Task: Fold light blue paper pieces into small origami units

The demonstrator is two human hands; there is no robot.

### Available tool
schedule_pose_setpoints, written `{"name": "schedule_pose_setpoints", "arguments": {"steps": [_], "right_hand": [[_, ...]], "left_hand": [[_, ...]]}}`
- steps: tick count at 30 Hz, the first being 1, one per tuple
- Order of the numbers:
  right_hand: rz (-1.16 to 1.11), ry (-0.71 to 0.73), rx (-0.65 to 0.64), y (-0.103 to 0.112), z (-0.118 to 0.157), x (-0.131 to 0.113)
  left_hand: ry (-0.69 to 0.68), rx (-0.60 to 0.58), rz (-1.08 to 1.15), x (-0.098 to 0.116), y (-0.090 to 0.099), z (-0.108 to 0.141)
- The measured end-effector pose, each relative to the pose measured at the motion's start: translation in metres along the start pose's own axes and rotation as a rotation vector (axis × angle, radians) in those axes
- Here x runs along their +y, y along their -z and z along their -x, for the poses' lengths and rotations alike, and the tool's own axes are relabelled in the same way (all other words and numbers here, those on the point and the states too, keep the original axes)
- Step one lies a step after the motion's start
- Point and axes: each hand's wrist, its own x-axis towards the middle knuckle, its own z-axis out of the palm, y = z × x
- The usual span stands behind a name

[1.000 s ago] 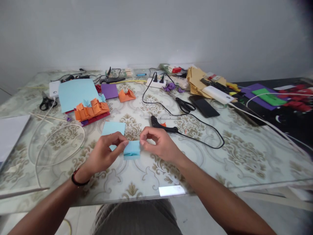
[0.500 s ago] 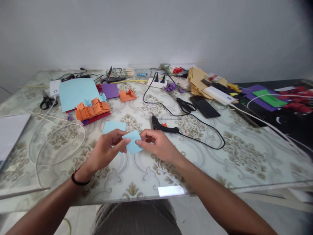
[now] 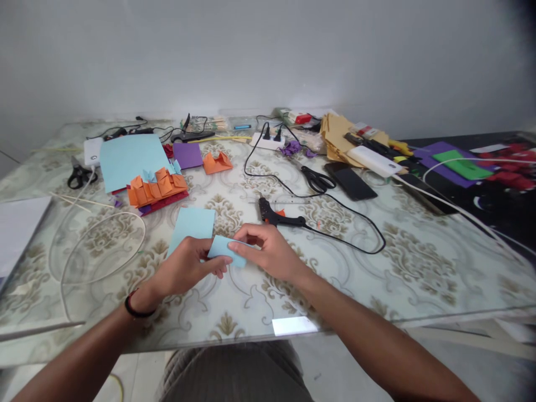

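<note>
A small light blue paper (image 3: pixel 226 249) is held between both hands above the patterned table. My left hand (image 3: pixel 190 265) pinches its left side, thumb on top. The thumb and fingers of my right hand (image 3: pixel 268 249) grip its upper right edge. Behind my left hand, another light blue paper (image 3: pixel 193 223) lies flat, partly covered by that hand. Just beyond my right hand rests a black glue gun (image 3: pixel 278 216) with its cord running right.
Folded orange paper pieces (image 3: pixel 157 188) and a large blue sheet (image 3: pixel 132 159) lie at the back left. Black scissors (image 3: pixel 318 180), a phone (image 3: pixel 352 181) and a white power strip (image 3: pixel 268 142) are farther back. A white cable loops at left.
The held paper has turned and tilted, now looking narrower, and sits slightly lower and to the right. My left hand has shifted down, uncovering more of the blue paper on the table.
</note>
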Motion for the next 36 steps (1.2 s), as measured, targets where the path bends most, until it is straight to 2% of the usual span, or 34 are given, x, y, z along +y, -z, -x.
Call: {"name": "schedule_pose_setpoints", "arguments": {"steps": [5, 10, 16, 21, 24, 27, 32, 36], "right_hand": [[-0.069, 0.005, -0.036, 0.001, 0.0008, -0.0021], [-0.057, -0.01, 0.007, 0.0028, -0.0005, -0.0012], [-0.059, -0.01, 0.008, 0.0015, -0.0014, 0.0015], [-0.107, -0.061, 0.022, 0.0035, -0.0035, 0.0032], [-0.112, -0.107, 0.004, 0.0064, -0.0049, 0.0043], [-0.083, -0.125, -0.02, 0.0069, -0.0048, 0.0042], [0.029, -0.069, -0.064, 0.0044, -0.0037, 0.0018], [-0.023, -0.067, 0.016, 0.0038, -0.0041, 0.0027]], "left_hand": [[0.004, -0.052, -0.031, 0.0014, 0.0027, 0.0011], [0.018, 0.0, 0.002, 0.0032, 0.0024, 0.0004], [0.068, -0.079, -0.002, 0.003, 0.0017, 0.0002], [0.053, 0.02, 0.093, 0.0023, -0.001, -0.0004], [0.063, 0.037, 0.16, 0.0008, -0.0018, -0.0013], [0.054, 0.03, 0.135, -0.0024, -0.0006, -0.0026], [0.015, 0.125, 0.043, -0.0056, 0.0028, -0.0033], [0.024, 0.04, 0.103, -0.0048, 0.0014, -0.0023]]}}
